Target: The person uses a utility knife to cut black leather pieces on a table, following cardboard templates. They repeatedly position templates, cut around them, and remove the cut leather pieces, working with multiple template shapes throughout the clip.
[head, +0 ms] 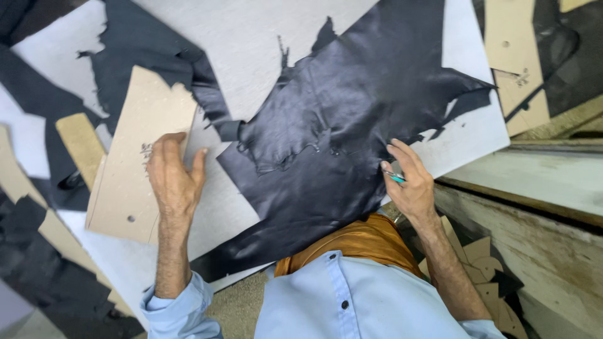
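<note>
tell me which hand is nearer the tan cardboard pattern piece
Left. The left hand lies flat on the tan cardboard pattern piece. The right hand is well off to the side, at the edge of the black leather sheet, holding a small teal tool.

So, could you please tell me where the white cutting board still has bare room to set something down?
The widest bare patch of the white board lies at the top, between the dark scrap and the big black leather. A narrower strip runs between the cardboard pattern under the left hand and the leather. The left edge is crowded with scraps; the right hand rests on the leather's edge.
</note>
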